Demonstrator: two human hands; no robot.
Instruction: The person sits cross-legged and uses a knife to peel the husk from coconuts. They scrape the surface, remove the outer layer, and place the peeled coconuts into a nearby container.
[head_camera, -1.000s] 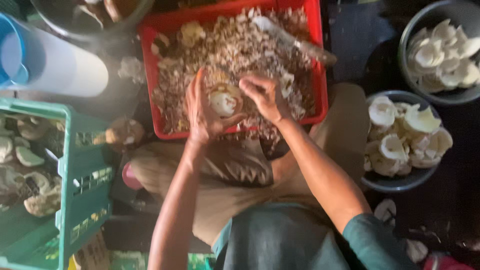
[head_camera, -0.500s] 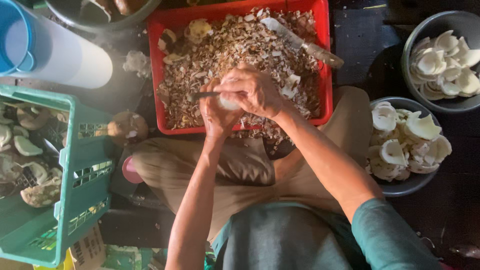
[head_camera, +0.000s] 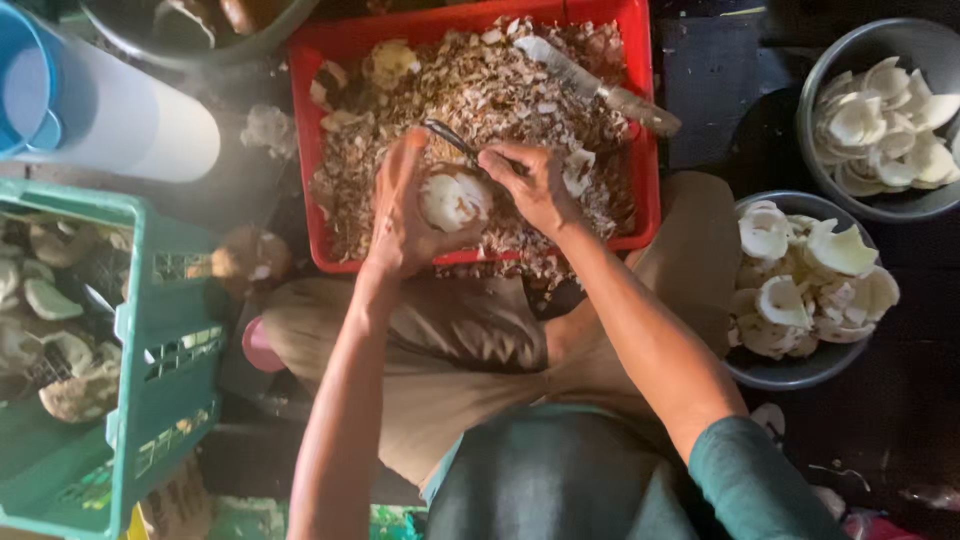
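Note:
My left hand (head_camera: 405, 215) cups a piece of white coconut flesh (head_camera: 455, 200) over the red crate (head_camera: 645, 120). My right hand (head_camera: 530, 180) grips a small dark peeling tool (head_camera: 450, 138) whose tip rests on the top edge of the coconut piece. The crate is heaped with brown peelings (head_camera: 480, 90), and both hands hover above its near half.
A large knife (head_camera: 595, 85) lies on the peelings at the crate's far right. Two grey bowls (head_camera: 800, 370) (head_camera: 905, 205) of white peeled pieces stand at the right. A green crate (head_camera: 150, 360) with unpeeled pieces is at the left, a blue-and-white jug (head_camera: 110, 110) behind it.
The right hand has shifted right off the coconut piece, uncovering its white face. The peeling tool now points up and left over the piece's top.

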